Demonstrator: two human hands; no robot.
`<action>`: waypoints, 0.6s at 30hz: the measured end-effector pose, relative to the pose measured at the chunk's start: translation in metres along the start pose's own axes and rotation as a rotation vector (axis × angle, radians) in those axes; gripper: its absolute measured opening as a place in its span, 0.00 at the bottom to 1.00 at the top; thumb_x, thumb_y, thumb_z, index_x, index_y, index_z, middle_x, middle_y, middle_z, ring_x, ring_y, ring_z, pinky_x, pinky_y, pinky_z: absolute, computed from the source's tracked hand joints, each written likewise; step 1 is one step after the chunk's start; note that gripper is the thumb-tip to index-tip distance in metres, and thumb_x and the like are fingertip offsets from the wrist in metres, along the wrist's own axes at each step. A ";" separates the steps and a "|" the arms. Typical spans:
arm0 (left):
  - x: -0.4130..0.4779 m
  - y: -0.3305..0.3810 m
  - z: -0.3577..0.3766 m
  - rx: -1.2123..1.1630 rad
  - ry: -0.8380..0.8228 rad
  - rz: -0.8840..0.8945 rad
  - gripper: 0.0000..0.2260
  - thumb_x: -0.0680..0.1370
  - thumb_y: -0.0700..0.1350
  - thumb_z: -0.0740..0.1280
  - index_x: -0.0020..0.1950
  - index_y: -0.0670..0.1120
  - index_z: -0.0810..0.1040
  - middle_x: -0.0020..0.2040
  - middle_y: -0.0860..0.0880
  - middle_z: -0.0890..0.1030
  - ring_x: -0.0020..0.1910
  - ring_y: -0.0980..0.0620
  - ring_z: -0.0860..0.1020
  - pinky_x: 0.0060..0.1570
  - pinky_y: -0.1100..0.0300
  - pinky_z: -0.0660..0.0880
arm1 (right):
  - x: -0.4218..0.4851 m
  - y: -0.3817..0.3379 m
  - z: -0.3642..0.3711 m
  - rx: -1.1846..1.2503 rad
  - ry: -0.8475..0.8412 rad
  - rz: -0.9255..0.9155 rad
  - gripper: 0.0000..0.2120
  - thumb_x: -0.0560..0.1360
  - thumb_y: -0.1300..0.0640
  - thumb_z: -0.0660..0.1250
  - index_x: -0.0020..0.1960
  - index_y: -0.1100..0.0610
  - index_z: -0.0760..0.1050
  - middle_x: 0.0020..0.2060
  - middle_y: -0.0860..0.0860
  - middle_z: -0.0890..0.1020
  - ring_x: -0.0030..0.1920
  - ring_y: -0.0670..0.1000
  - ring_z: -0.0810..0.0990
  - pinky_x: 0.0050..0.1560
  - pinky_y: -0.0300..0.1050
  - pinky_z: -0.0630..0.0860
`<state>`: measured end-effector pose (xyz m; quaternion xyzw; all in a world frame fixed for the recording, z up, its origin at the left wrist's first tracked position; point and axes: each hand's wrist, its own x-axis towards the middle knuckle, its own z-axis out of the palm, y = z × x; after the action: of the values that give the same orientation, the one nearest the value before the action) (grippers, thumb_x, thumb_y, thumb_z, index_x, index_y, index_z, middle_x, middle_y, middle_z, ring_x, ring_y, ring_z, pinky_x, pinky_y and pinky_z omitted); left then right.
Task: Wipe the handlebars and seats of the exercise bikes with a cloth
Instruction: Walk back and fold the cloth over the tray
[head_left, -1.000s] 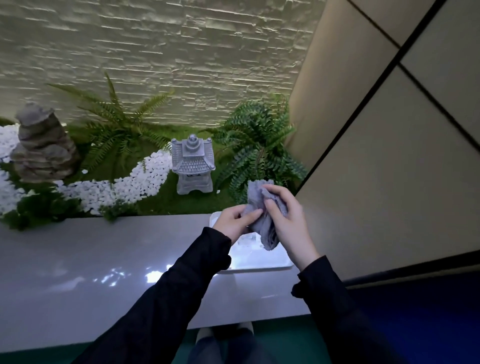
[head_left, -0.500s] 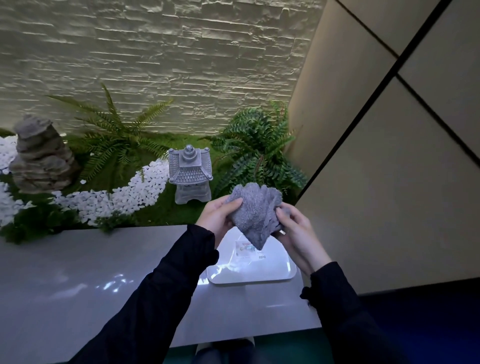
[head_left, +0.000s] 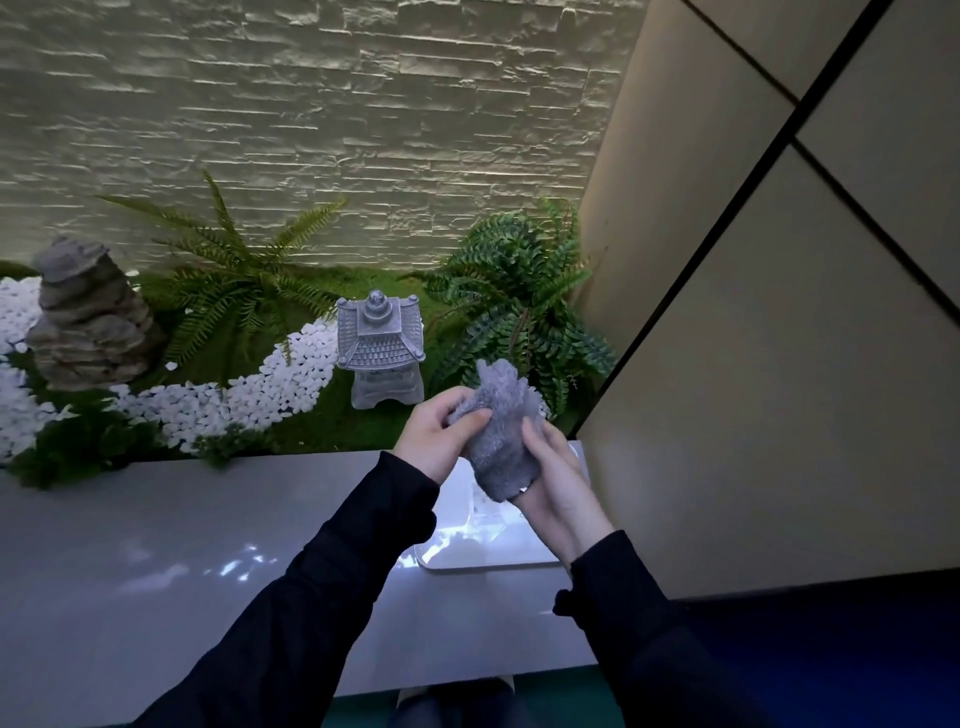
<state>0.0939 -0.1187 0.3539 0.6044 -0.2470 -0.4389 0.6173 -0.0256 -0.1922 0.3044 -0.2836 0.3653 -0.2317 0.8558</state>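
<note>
A fluffy grey cloth (head_left: 500, 431) is bunched up between both my hands, held in the air above a grey ledge. My left hand (head_left: 435, 435) pinches its left edge with thumb and fingers. My right hand (head_left: 557, 480) cups the cloth from below and the right, fingers curled round it. No exercise bike, handlebar or seat is in view.
A white tray (head_left: 467, 556) lies on the grey ledge (head_left: 156, 561) under my hands. Behind the ledge is a decorative garden with a stone lantern (head_left: 382, 353), ferns (head_left: 519, 291), white pebbles and a rock stack (head_left: 85, 317). A beige panelled wall (head_left: 779, 389) stands close on the right.
The cloth was spread wider between my hands half a second ago; now it is gathered into a tighter bunch, sitting more in my right hand. The view tilted slightly down.
</note>
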 end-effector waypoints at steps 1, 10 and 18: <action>0.001 0.000 -0.002 -0.035 0.022 -0.008 0.08 0.78 0.33 0.61 0.45 0.43 0.77 0.42 0.44 0.78 0.42 0.51 0.77 0.42 0.60 0.74 | 0.001 0.000 -0.002 0.002 0.037 -0.004 0.15 0.79 0.56 0.64 0.64 0.59 0.72 0.58 0.58 0.81 0.57 0.58 0.80 0.52 0.57 0.77; -0.005 -0.016 -0.018 -0.507 -0.068 -0.323 0.20 0.72 0.44 0.66 0.61 0.35 0.75 0.58 0.39 0.80 0.58 0.41 0.78 0.56 0.51 0.77 | 0.003 -0.021 -0.014 -0.133 -0.018 -0.230 0.07 0.77 0.68 0.62 0.51 0.59 0.76 0.52 0.57 0.79 0.49 0.51 0.79 0.45 0.43 0.78; -0.008 -0.033 -0.012 -0.380 0.110 -0.272 0.21 0.68 0.32 0.70 0.61 0.40 0.74 0.56 0.39 0.80 0.53 0.40 0.80 0.49 0.50 0.79 | -0.002 -0.033 -0.018 -0.442 -0.146 -0.200 0.12 0.74 0.58 0.69 0.57 0.55 0.80 0.60 0.53 0.79 0.58 0.50 0.79 0.50 0.42 0.78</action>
<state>0.0923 -0.1015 0.3218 0.5281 -0.0423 -0.5231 0.6676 -0.0466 -0.2205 0.3171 -0.5144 0.3144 -0.2086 0.7701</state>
